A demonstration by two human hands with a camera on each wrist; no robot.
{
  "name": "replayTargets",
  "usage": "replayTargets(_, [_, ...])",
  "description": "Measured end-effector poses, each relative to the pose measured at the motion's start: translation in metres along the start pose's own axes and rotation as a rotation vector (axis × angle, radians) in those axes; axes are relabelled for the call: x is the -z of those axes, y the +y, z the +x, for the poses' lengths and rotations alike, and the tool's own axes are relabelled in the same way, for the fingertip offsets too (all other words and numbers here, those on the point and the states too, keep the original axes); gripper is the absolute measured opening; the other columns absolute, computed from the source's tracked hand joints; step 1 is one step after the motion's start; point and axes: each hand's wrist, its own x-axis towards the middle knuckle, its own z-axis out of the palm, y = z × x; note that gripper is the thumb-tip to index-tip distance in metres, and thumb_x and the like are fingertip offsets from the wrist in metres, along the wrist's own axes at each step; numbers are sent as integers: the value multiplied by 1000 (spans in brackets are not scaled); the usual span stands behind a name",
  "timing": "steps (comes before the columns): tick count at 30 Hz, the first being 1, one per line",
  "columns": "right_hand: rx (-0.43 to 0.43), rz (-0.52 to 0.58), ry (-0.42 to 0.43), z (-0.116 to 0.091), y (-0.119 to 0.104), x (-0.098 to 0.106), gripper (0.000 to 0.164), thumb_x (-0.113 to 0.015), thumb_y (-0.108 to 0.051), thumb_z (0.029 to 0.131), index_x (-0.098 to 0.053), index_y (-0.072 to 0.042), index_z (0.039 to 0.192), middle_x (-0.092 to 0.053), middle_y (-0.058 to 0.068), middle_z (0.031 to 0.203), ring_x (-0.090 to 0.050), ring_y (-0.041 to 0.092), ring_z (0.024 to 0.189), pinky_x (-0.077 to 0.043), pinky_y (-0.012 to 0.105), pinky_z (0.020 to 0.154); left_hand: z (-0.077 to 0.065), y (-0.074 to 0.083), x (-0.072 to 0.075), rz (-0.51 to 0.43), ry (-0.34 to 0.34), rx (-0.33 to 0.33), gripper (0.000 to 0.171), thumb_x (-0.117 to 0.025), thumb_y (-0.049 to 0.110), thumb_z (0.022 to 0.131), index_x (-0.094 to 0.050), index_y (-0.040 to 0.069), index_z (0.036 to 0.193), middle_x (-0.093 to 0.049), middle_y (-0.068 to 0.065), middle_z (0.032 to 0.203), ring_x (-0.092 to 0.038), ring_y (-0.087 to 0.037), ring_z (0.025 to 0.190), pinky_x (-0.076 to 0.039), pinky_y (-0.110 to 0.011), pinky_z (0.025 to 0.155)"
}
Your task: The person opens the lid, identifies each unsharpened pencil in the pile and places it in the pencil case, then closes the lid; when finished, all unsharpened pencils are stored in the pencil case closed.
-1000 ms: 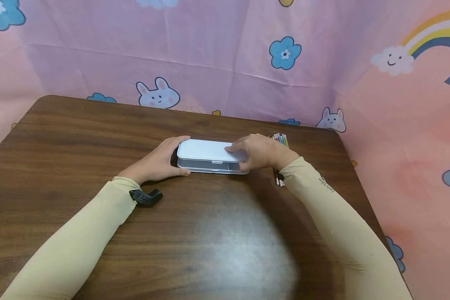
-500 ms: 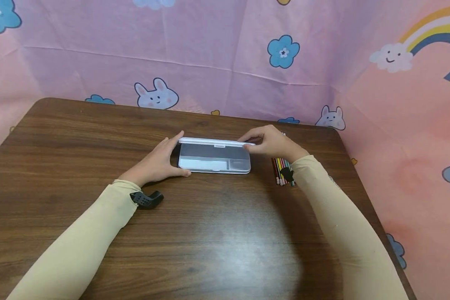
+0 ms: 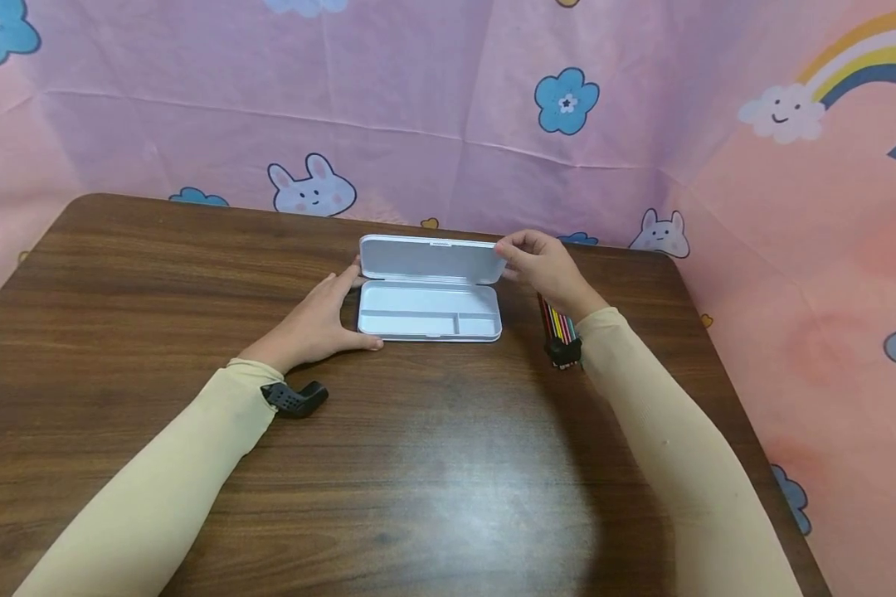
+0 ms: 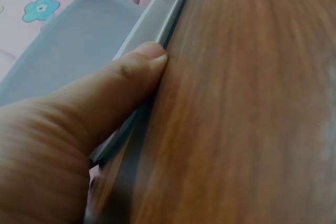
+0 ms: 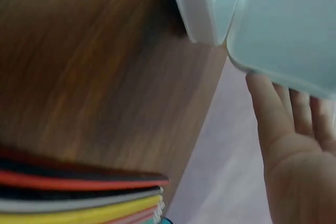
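A white pencil case point(image 3: 418, 326) lies on the brown table with its lid point(image 3: 429, 259) raised at the back. Its tray has a long compartment and smaller ones, with nothing visible in them. My left hand point(image 3: 314, 327) grips the case's left end, thumb point(image 4: 126, 77) along the front edge and fingers behind. At the lid's right edge, my right hand point(image 3: 545, 269) holds the upper corner between thumb and fingers. In the right wrist view, those fingers point(image 5: 302, 114) pass partly behind the lid. Several coloured pencils point(image 3: 556, 322) lie beneath the right wrist, partly covered by it.
The wooden table point(image 3: 343, 481) reaches back to a pink and purple cloth point(image 3: 433, 108) printed with rabbits and flowers. Black wrist cameras sit on both wrists, the left one point(image 3: 294, 399) just above the tabletop. The pencils are right of the case.
The lid has swung up and back from nearly closed to standing raised. My right hand has gone up and away with its edge; my left hand has stayed at the case's left end.
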Motion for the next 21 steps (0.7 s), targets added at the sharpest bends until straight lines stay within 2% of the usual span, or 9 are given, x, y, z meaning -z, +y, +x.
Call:
replayTargets(3, [-7, 115, 56, 3, 2, -2, 18, -63, -16, 104, -60, 0, 111, -62, 8, 115, -64, 26, 117, -53, 45, 104, 1, 1, 0, -14, 9, 2, 137, -92, 50, 75, 6, 21, 167, -45, -8, 160, -17, -33, 157, -16, -61, 125])
replayTargets(6, [-21, 151, 93, 7, 4, -3, 12, -61, -15, 105, -59, -3, 107, -61, 7, 115, -65, 29, 117, -54, 44, 104, 1, 2, 0, -36, 17, 8, 140, -92, 50, 74, 9, 19, 166, -46, -7, 159, -19, -30, 157, -20, -60, 124])
replayTargets(10, [-24, 152, 122, 11, 5, -7, 12, -61, -15, 106, -58, -3, 105, -59, 8, 118, -65, 31, 116, -54, 44, 103, 0, 2, -1, -53, 30, 27, 138, -93, 51, 73, 3, 17, 167, -43, -9, 160, -24, -31, 155, -25, -59, 122])
replayTargets(14, [-19, 148, 146, 16, 5, -11, 15, -59, -15, 106, -57, 0, 109, -59, 11, 120, -66, 31, 113, -54, 46, 103, -3, 3, -1, -55, 39, 39, 128, -93, 50, 73, -9, 15, 163, -42, -10, 160, -32, -32, 151, -30, -57, 120])
replayTargets(21, [-61, 61, 186, 23, 10, -13, 14, -58, -10, 106, -58, 2, 113, -61, 13, 117, -64, 24, 107, -56, 42, 100, -4, 3, 0, -1, 12, 59, 114, -89, 56, 76, -24, 14, 160, -38, -13, 162, -34, -37, 150, -34, -61, 117])
